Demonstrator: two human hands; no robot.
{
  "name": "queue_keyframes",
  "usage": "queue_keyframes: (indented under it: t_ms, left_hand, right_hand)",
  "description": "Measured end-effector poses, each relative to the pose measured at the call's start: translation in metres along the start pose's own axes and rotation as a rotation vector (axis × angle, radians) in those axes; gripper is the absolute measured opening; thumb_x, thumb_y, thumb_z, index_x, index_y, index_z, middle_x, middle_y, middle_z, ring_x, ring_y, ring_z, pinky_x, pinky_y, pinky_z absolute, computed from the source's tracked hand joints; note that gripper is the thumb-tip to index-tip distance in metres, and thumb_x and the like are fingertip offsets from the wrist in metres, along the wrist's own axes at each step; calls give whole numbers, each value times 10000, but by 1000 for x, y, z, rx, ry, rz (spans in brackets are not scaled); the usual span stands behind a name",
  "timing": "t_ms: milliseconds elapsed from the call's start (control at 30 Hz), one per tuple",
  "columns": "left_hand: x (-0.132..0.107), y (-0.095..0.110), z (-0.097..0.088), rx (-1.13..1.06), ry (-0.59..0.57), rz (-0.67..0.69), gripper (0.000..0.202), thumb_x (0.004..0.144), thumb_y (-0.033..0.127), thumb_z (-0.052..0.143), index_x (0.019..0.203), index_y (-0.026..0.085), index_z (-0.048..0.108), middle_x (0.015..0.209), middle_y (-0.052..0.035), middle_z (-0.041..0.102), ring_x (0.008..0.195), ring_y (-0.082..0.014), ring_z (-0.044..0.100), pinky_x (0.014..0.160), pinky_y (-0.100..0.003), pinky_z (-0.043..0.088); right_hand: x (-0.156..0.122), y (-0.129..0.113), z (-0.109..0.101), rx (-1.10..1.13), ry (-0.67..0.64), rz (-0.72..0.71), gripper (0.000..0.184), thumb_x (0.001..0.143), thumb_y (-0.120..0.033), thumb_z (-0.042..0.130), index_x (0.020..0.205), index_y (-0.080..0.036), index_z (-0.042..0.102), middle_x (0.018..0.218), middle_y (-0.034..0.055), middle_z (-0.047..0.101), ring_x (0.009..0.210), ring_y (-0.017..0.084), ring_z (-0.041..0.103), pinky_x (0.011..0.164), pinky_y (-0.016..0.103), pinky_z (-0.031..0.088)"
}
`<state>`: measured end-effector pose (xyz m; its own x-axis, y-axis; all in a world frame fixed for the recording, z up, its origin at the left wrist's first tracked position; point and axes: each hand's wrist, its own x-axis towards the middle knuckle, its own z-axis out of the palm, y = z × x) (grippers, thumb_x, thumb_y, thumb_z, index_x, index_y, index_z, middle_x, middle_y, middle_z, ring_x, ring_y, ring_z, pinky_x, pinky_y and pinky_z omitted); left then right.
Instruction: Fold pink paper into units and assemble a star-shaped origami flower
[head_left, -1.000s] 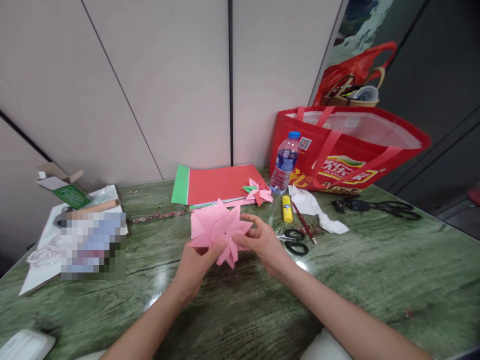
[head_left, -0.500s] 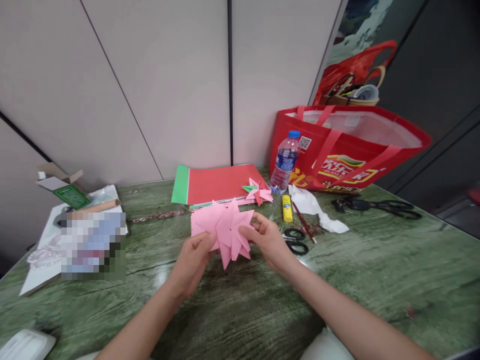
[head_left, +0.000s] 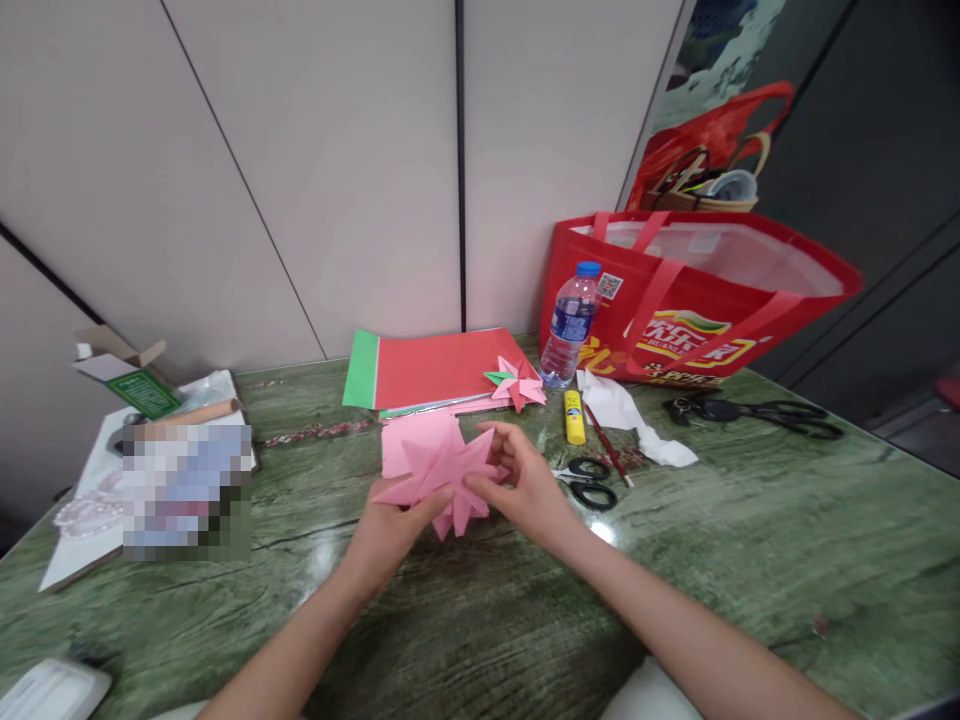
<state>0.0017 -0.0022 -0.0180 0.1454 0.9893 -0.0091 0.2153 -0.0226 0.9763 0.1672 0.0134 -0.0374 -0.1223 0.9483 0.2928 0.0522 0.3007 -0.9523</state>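
Note:
A many-pointed pink folded paper star [head_left: 450, 465] is held up between both hands over the table. My left hand [head_left: 394, 525] is closed on its lower left, the thumb lying across the front near the centre. At its right side, my right hand [head_left: 517, 475] pinches it, thumb on the front and fingers partly hidden behind. Behind the star, a pink paper sheet [head_left: 396, 440] lies on the table. A smaller star in pink, red and green [head_left: 517, 383] rests farther back on red paper [head_left: 442, 365].
Right of my hands are black-handled scissors [head_left: 592, 495], a yellow glue stick [head_left: 574, 418], a dark red pencil [head_left: 609, 446] and crumpled white tissue [head_left: 630, 410]. A water bottle [head_left: 570, 330] stands before a red bag [head_left: 720, 300]. A small green-and-white box [head_left: 139, 385] is at left.
The pink star has turned and tilted in my hands. My left thumb has moved inward toward its centre, and my right hand has shifted its grip slightly.

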Motion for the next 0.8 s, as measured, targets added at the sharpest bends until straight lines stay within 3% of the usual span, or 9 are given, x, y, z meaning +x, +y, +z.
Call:
queue_keyframes:
  t_ms: [133,233,400,800]
  left_hand:
    - [-2,5,1,204,97,75,305,704,306,584,457,128,572,439,14,503,477,-109,419,485,-211,325]
    - [-5,11,4,238,137,125,287,700,267,568,444,139,553,423,37,437,451,-87,344,439,-196,264]
    - [-7,16,6,203,84,194,239,675,223,549,458,135,596,433,35,419,453,-84,314,439,-188,281]
    - [-5,9,4,272,76,216,204,695,204,515,568,124,653,494,31,491,491,-98,384,491,-185,320]
  right_hand:
    - [-2,-3,-2,-219,182,-154,541,644,-214,678,1119,-209,420,1003,65,494,910,193,514,754,333,470]
    - [-4,-12,-5,-360,276,-366,338,679,-190,655,985,-202,514,982,68,508,960,213,492,833,379,423]
    - [-8,-21,-3,-373,155,-543,143,752,-146,579,876,-207,545,812,40,582,803,180,545,716,327,451]
    - [-8,-20,-2,-376,24,-578,160,703,-43,549,680,-194,500,769,32,574,780,166,537,708,317,441]
